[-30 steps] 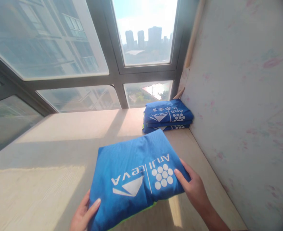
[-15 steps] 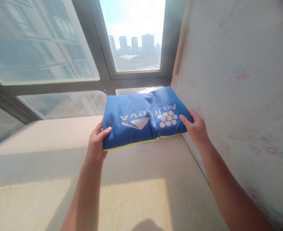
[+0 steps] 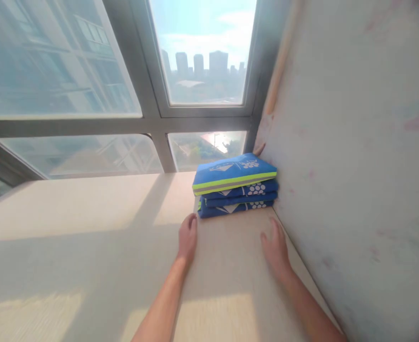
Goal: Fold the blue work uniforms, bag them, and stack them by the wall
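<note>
A stack of folded blue cloth pieces [image 3: 238, 198] with white printed logos sits in the corner by the window and wall. The top folded blue cloth piece [image 3: 234, 171] shows a neon-yellow and grey stripe along its front fold, and lies slightly askew on those below. Close to the stack's front left corner is my left hand [image 3: 188, 237], its fingers loosely curved and holding nothing; whether it touches the cloth I cannot tell. My right hand [image 3: 276, 244] is in front of the stack's right end, apart from it, thumb and fingers spread.
The pale wooden surface [image 3: 88, 266] runs up to the grey window frame [image 3: 152, 123]. On the right rises a wall [image 3: 355, 190] with faded floral paper. A wooden strip [image 3: 279, 71] stands along the wall's edge by the window. Buildings show outside.
The folded blue cloth piece, held up between both hands earlier, now lies on top of the stack. Both hands have let go and drawn back lower; the left also moved right.
</note>
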Demonstrator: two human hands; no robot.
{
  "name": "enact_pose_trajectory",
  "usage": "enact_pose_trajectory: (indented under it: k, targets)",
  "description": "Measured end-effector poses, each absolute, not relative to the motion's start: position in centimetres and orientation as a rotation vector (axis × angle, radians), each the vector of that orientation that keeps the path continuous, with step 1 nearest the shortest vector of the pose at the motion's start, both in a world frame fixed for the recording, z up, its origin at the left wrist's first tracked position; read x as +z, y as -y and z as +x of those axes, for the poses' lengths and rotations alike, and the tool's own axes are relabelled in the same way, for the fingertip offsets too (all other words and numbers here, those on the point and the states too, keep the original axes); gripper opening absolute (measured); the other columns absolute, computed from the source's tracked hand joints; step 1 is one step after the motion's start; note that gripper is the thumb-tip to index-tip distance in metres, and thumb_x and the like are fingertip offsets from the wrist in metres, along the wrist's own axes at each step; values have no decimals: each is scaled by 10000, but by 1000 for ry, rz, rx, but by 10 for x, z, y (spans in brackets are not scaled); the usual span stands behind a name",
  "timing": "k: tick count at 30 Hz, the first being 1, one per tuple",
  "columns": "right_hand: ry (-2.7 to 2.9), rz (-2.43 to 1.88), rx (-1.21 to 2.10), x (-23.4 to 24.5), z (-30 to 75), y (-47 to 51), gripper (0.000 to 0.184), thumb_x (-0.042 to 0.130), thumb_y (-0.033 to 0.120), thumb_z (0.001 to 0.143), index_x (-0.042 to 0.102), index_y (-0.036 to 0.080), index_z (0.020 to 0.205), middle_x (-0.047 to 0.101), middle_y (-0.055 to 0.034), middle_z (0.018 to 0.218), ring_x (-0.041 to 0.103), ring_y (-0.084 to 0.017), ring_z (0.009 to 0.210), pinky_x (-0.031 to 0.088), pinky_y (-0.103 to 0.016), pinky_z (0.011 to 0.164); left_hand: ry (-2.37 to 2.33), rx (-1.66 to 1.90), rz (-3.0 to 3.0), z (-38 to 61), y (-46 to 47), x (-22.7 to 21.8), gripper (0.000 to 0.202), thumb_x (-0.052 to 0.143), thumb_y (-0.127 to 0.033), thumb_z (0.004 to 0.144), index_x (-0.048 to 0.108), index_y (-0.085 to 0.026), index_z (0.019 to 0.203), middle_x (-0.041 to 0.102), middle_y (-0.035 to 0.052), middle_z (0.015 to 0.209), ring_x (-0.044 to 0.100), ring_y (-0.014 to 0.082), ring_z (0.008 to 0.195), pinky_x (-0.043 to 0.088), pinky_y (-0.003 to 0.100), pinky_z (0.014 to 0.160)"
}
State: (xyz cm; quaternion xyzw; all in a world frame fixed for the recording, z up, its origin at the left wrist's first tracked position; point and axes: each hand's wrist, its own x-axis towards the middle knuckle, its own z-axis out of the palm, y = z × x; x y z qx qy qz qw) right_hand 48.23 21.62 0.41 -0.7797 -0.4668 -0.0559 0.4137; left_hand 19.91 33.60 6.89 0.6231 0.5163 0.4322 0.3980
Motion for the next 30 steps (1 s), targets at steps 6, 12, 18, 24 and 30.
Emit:
enact_pose_trajectory:
  k: [6, 12, 18, 24, 30]
  targets:
    - [1642, -1975, -163, -34, 453, -180, 429, 421, 239, 940, 608, 149, 1315, 592, -164, 1404, 502, -309, 1337, 420, -518, 1108, -1337, 531, 2389, 160, -257, 9, 451, 511, -256, 941, 621, -218, 1377, 493, 93, 1544, 386, 342, 1455, 305, 555, 1195]
    - [1682, -2066, -255, -24, 450, -185, 415, 425, 225, 939, 635, 138, 1286, 569, -163, 1431, 463, -328, 1366, 427, -494, 1086, -1423, 387, 2509, 164, -250, 24, 469, 490, -259, 956, 595, -217, 1411, 480, 87, 1555, 415, 328, 1435, 335, 537, 1179]
    - [1677, -2093, -182, 46, 472, -240, 414, 424, 324, 981, 648, 122, 1263, 712, -171, 1170, 657, -282, 1068, 505, -407, 940, -1410, 417, 2465, 162, -253, 27, 455, 513, -268, 945, 619, -194, 1381, 513, 90, 1528, 428, 326, 1421, 340, 529, 1180]
    - [1837, -1888, -459, 169, 516, -370, 535, 377, 409, 1012, 521, 124, 1441, 498, -172, 1509, 435, -319, 1386, 348, -481, 1138, -1426, 457, 2418, 162, -251, 28, 448, 539, -264, 929, 632, -195, 1362, 529, 86, 1515, 433, 312, 1422, 327, 521, 1193]
    - [1691, -2341, -199, 135, 539, -381, 622, 300, 559, 1021, 522, 174, 1456, 509, -169, 1501, 453, -348, 1352, 341, -558, 1104, -1434, 467, 2391, 162, -251, 29, 446, 532, -250, 920, 643, -196, 1349, 537, 83, 1508, 436, 303, 1419, 329, 520, 1195]
